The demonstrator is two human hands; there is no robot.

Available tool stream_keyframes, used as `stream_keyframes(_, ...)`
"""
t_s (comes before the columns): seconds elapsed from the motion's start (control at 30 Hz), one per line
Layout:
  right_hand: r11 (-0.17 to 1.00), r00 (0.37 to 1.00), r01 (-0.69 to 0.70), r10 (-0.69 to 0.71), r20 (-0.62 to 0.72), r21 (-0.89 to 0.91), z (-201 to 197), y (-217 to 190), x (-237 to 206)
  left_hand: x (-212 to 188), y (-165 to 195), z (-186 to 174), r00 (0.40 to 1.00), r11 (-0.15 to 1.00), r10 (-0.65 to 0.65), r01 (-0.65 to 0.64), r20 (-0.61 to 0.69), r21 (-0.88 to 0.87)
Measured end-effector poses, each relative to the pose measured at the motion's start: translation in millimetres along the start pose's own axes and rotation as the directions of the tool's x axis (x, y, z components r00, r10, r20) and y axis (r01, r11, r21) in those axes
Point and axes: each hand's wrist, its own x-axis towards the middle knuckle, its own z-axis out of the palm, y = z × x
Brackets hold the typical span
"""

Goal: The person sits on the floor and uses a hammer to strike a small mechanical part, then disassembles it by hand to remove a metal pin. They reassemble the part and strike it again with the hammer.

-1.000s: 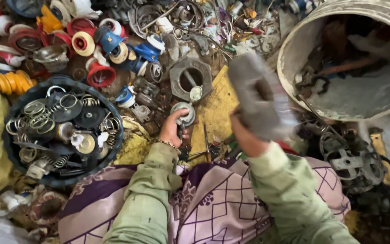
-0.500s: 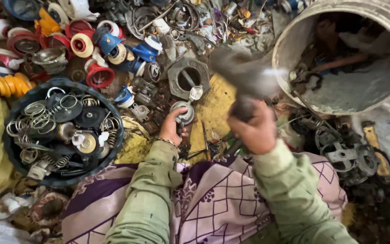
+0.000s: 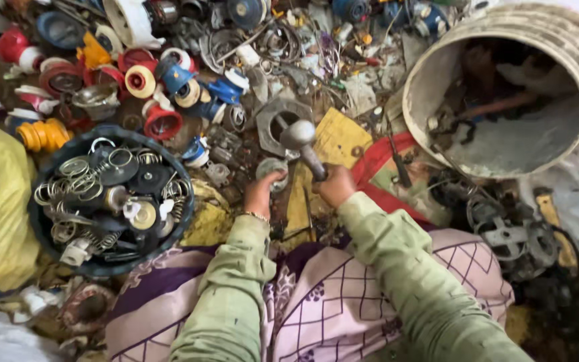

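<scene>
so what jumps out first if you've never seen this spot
At centre, the right hand holds a hammer with its head up, beside the left hand, which rests on a small round metal part. Left of them sits a dark basket of springs and rings; a big open drum lies upper right.

dull grey metal hammer, rusty metal springs, glossy plastic caps, soft printed cloth

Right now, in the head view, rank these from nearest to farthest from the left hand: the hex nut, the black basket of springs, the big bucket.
1. Hex nut, just above the left hand.
2. Black basket of springs, to its left.
3. Big bucket, far upper right.
</scene>
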Motion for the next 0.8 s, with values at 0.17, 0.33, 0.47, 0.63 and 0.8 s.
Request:
stream_keyframes(0.17, 0.954, 0.995, -0.063, 0.084, -0.059, 0.292, -93.5, -120.9, -57.7, -10.0, 17.3, 14.7, 0.985, 0.986, -0.119, 0.131, -0.123, 0.1)
stream_keyframes(0.33, 0.695, 0.827, 0.553, -0.394, -0.401, 0.459, -144.2, -158.6, -71.8, -9.1, 12.0, 15.7, 0.995, 0.987, -0.047, 0.06, -0.089, 0.152)
stream_keyframes(0.47, 0.895, 0.863, 0.401, -0.296, -0.41, 0.197, -85.7, -69.1, -38.3, 3.7, -5.6, 10.4, 0.992, 0.988, -0.118, 0.123, -0.053, 0.091)
stream_keyframes(0.63, 0.907, 0.947, 0.059, -0.183, -0.263, -0.418, -8.3, 30.7, -7.0, 22.3, 3.7, -17.8, 0.962, 0.952, -0.256, 0.235, -0.09, -0.197)
stream_keyframes(0.8, 0.976, 0.989, -0.124, 0.137, -0.061, 0.179, -47.6, 19.0, -29.8, 20.7, 12.5, -17.9, 0.992, 0.976, -0.105, 0.091, -0.064, -0.196)
